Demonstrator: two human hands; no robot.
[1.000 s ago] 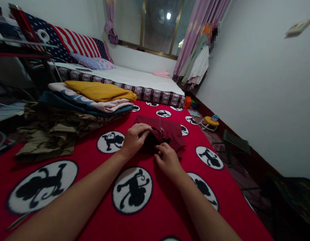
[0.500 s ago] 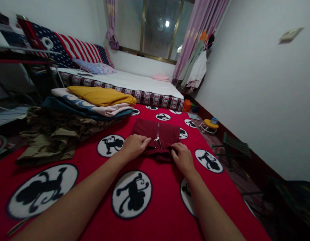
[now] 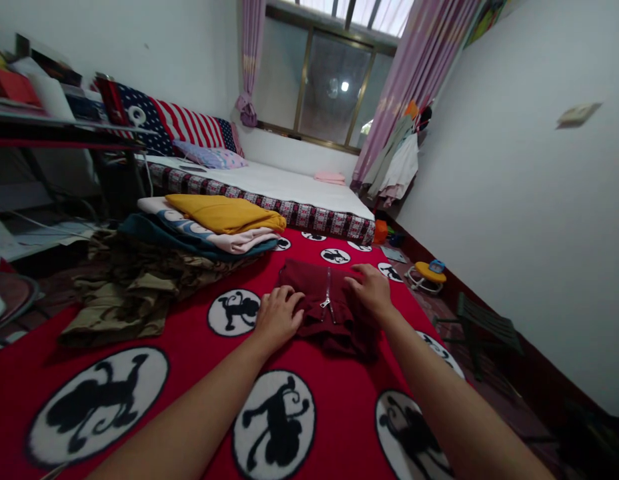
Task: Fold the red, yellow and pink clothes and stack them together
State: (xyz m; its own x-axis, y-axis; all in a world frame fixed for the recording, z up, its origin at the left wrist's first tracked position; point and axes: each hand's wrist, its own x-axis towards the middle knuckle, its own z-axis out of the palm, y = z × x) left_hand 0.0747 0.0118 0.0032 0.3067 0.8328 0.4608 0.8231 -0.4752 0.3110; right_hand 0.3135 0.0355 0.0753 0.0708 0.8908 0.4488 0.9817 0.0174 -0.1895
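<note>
A folded maroon garment with a short metal zipper [image 3: 317, 280] lies on the red blanket [image 3: 189, 393], its lower front edge loose and rumpled. My left hand [image 3: 279, 315] rests on the garment's left side, fingers bent and a little apart. Over its upper right part is my right hand [image 3: 373, 288], fingers spread; whether the fingertips touch the cloth I cannot tell. To the left, a pile of folded clothes holds a yellow garment [image 3: 229, 212] on top, a pale printed one [image 3: 239, 241], a dark teal one [image 3: 149, 230] and camouflage clothing [image 3: 134, 293] beneath.
Beyond the blanket stands a bed [image 3: 289, 187] with a pink folded cloth [image 3: 329, 178] on it. At the left is a cluttered desk [image 3: 64, 127]. A yellow-topped stool [image 3: 429, 272] and a dark green folding stool [image 3: 487, 323] stand along the right wall.
My right hand has moved from the garment's near edge up to its far right part. My left hand has shifted onto its left side. The near edge now spreads looser; the view has tilted up.
</note>
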